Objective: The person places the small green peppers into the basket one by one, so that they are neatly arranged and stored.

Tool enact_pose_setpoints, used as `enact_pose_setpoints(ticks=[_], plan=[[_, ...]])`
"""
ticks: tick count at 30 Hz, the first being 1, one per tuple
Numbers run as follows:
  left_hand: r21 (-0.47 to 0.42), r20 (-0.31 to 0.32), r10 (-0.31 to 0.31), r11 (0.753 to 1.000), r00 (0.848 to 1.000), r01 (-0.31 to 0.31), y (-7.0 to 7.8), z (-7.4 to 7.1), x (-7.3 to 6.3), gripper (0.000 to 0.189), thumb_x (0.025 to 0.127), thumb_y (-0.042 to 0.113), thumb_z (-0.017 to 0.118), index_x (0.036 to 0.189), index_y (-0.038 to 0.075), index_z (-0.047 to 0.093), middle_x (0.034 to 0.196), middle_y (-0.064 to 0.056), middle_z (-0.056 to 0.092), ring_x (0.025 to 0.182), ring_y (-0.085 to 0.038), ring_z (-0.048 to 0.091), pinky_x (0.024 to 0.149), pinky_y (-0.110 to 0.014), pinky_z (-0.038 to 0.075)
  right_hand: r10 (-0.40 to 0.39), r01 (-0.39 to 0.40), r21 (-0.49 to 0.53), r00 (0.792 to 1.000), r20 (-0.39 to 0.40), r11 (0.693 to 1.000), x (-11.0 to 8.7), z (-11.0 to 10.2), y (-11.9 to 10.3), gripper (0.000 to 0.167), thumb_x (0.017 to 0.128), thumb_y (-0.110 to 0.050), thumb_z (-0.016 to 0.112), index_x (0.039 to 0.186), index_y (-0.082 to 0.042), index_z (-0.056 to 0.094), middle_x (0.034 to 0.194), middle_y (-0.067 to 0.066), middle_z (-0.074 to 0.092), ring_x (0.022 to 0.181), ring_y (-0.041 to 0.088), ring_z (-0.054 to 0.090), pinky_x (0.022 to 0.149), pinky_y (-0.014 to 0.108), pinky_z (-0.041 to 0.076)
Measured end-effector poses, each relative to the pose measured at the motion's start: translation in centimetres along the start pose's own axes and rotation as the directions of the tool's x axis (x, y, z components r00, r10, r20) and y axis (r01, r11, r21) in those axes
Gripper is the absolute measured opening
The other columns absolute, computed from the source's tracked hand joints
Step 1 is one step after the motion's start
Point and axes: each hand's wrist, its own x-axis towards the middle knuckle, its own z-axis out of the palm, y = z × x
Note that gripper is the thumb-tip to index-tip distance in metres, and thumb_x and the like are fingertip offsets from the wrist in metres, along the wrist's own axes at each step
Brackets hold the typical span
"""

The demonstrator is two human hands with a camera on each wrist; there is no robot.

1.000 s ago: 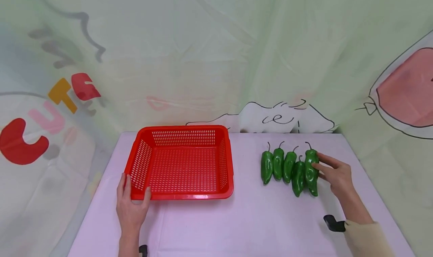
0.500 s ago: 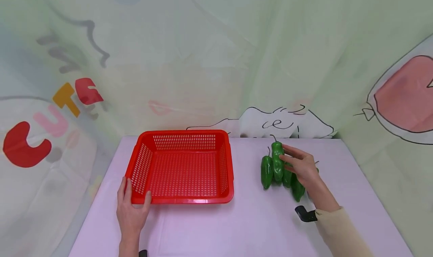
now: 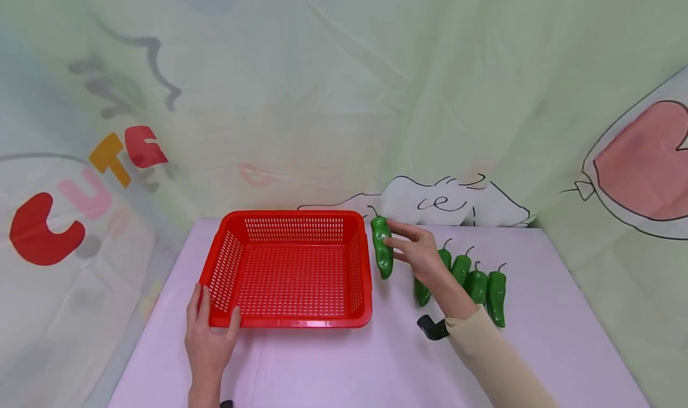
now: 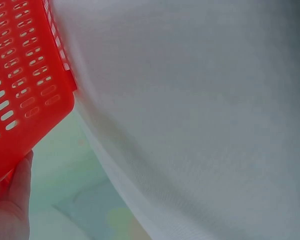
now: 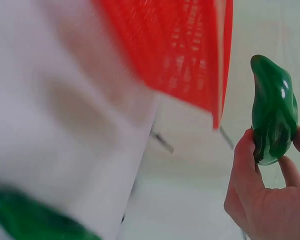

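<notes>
My right hand (image 3: 421, 254) pinches a green pepper (image 3: 382, 249) by its side, with the curved stem pointing up. It hangs just right of the red plastic basket (image 3: 301, 323), raised above the table. Up close in the right wrist view, thumb and fingers hold the glossy pepper (image 5: 275, 107) from both sides. At the basket's front left corner, my left hand (image 3: 208, 345) grips the rim, thumb at the front and fingers along the left side. The left wrist view shows the basket's slotted wall (image 4: 30, 85) and part of that hand (image 4: 12, 207).
Several more green peppers (image 3: 497, 297) lie in a row on the right of the white-covered table (image 3: 322, 372), partly behind the right forearm. A printed cloth (image 3: 322, 127) hangs close behind the table and at both sides.
My right hand has lifted the rightmost pepper and carried it left over the others to beside the basket. The left hand stays on the basket's corner. The head view has tilted up slightly.
</notes>
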Motion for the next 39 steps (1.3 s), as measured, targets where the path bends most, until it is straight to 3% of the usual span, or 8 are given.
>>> enact_pose_setpoints(ticks=[8, 17, 24, 32, 39], plan=[[-0.025, 0.002, 0.016, 1.0, 1.0, -0.016, 0.2, 0.3, 0.4, 0.079, 0.079, 0.021, 0.077, 0.146, -0.004, 0.043, 0.154, -0.014, 0.037, 0.136, -0.037, 0.041, 0.096, -0.063, 0.045, -0.019, 0.017, 0.056, 0.999, 0.032, 0.998, 0.6, 4.7, -1.2, 0.044, 0.091, 0.001, 0.064, 0.135, -0.003, 0.06, 0.138, 0.019, 0.053, 0.111, 0.031, 0.063, 0.09, 0.046, 0.055], [-0.036, 0.026, 0.013, 0.999, 1.0, -0.012, 0.6, 1.2, 0.3, 0.079, 0.08, 0.02, 0.078, 0.147, -0.002, 0.042, 0.154, -0.015, 0.037, 0.137, -0.036, 0.039, 0.096, -0.062, 0.045, 0.013, -0.022, 0.112, 0.997, 0.082, 0.993, 0.7, 9.7, -2.1, 0.043, 0.089, 0.001, 0.068, 0.131, -0.007, 0.064, 0.129, 0.016, 0.059, 0.107, 0.033, 0.065, 0.082, 0.042, 0.059], [-0.027, 0.027, 0.013, 1.0, 1.0, -0.012, 0.5, 1.1, 0.1, 0.079, 0.081, 0.021, 0.078, 0.147, -0.002, 0.042, 0.155, -0.015, 0.036, 0.136, -0.038, 0.04, 0.096, -0.062, 0.045, 0.034, -0.054, 0.164, 0.992, 0.123, 0.985, 0.8, 12.8, -2.8, 0.042, 0.089, 0.002, 0.068, 0.129, -0.007, 0.065, 0.127, 0.015, 0.061, 0.108, 0.032, 0.065, 0.081, 0.041, 0.059], [0.018, 0.049, -0.056, 0.998, 0.997, 0.055, 0.4, -0.2, 0.0, 0.081, 0.081, 0.022, 0.077, 0.149, -0.001, 0.039, 0.156, -0.014, 0.033, 0.138, -0.037, 0.037, 0.096, -0.063, 0.045, 0.069, -0.106, 0.182, 0.978, 0.199, 0.978, 0.5, 17.2, -2.0, 0.039, 0.087, 0.001, 0.07, 0.125, -0.007, 0.068, 0.119, 0.013, 0.064, 0.103, 0.029, 0.066, 0.084, 0.045, 0.058], [0.011, 0.04, -0.021, 1.0, 0.999, 0.021, 0.3, -0.3, 0.0, 0.079, 0.082, 0.021, 0.076, 0.147, -0.003, 0.04, 0.155, -0.016, 0.034, 0.136, -0.038, 0.038, 0.095, -0.064, 0.045, 0.156, -0.198, 0.178, 0.962, 0.223, 0.964, 0.6, 20.5, -0.4, 0.037, 0.086, 0.003, 0.071, 0.121, -0.005, 0.069, 0.113, 0.011, 0.065, 0.101, 0.028, 0.067, 0.083, 0.045, 0.059]])
